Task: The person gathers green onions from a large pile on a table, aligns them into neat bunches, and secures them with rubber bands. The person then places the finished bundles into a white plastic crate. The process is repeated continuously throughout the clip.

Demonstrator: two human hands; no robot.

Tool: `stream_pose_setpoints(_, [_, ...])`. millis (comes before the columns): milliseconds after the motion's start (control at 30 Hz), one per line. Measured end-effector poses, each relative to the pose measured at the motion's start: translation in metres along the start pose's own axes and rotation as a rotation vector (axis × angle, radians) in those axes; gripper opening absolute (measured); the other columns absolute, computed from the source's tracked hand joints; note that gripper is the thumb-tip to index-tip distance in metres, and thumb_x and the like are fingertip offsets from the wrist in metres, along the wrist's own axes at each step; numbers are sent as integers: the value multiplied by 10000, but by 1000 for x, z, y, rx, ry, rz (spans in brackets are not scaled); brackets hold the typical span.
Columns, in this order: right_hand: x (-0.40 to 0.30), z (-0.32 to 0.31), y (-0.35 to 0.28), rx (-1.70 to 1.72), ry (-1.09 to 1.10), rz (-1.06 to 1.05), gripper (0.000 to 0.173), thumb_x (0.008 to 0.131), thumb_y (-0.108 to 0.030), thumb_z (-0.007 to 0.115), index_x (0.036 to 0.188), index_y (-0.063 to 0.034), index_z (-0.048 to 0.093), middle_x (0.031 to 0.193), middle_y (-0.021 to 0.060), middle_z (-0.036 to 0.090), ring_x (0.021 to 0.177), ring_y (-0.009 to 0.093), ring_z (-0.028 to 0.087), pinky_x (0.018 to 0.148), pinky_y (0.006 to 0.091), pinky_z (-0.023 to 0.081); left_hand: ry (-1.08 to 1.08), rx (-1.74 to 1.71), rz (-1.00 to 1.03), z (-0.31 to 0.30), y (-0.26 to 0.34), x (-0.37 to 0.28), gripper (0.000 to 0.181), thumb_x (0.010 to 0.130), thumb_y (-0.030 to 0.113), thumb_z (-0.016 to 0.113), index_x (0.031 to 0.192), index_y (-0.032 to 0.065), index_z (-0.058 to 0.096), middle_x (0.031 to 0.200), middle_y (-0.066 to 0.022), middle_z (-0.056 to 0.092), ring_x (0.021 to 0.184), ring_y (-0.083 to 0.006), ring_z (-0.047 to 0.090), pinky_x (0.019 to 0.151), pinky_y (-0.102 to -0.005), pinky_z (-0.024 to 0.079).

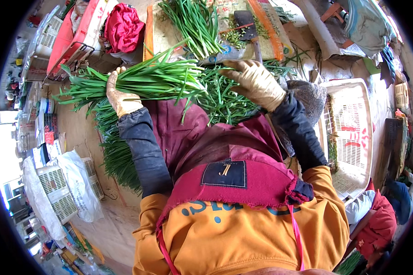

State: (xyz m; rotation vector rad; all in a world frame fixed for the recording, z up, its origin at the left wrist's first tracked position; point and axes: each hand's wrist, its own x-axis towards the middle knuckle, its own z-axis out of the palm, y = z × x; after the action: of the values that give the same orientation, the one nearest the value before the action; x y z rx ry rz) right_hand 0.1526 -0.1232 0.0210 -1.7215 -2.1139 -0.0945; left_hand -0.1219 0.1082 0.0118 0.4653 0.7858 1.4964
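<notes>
My left hand, in a soiled pale glove, is closed around a bunch of garlic chives, whose pale cut ends point right. Gloved too, my right hand is raised right of those ends, fingers apart and holding nothing. Loose green leaves lie beneath it, above my lap. Another bunch of chives rests on a woven sack in front of me. Beside that bunch is a cleaver with a dark, broad blade, among small cut stem pieces. More chives are piled left of my legs.
A white plastic crate stands to my right. Red and white crates and a crimson cloth bundle are at the upper left. White crates sit farther left. A person in red is at the lower right.
</notes>
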Motion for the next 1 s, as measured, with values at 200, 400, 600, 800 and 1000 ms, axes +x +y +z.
stream_pose_setpoints(200, [61, -15, -46, -87, 453, -177, 198, 780, -239, 596, 957, -171, 652, 1138, 29, 558, 1078, 240, 536, 883, 415, 452, -86, 37, -95, 7, -11, -1, 141, 815, 38, 596, 946, -15, 599, 944, -136, 652, 903, -231, 630, 856, -345, 522])
stream_pose_setpoints(400, [42, -20, -7, -106, 246, -47, 121, 783, -155, 555, 868, -152, 641, 902, 18, 599, 878, 199, 589, 821, 368, 465, -71, 74, -128, 18, -6, 4, 153, 800, 35, 605, 947, -7, 613, 963, -134, 663, 915, -230, 639, 875, -357, 519])
stream_pose_setpoints(600, [1, -26, 9, -324, -224, 256, 339, 804, -156, 605, 1135, -125, 543, 908, 79, 593, 878, 229, 629, 715, 358, 510, -18, -62, -179, 17, -8, 31, 118, 828, 45, 575, 929, 1, 614, 922, -136, 669, 866, -241, 649, 830, -369, 539])
stream_pose_setpoints(800, [57, -7, -30, -454, 361, -74, 187, 790, -150, 551, 970, -99, 551, 761, 48, 519, 727, 203, 553, 715, 345, 484, 0, -37, -158, 12, -17, 33, 118, 844, 92, 572, 933, 19, 598, 916, -105, 649, 855, -216, 624, 824, -354, 521])
stream_pose_setpoints(1000, [59, 11, -15, -612, 376, -182, 71, 711, -156, 528, 677, -101, 499, 628, 22, 447, 631, 183, 505, 593, 306, 434, 54, -28, -122, 17, -19, 23, 89, 847, 83, 584, 912, 30, 616, 939, -116, 672, 902, -237, 643, 861, -377, 523])
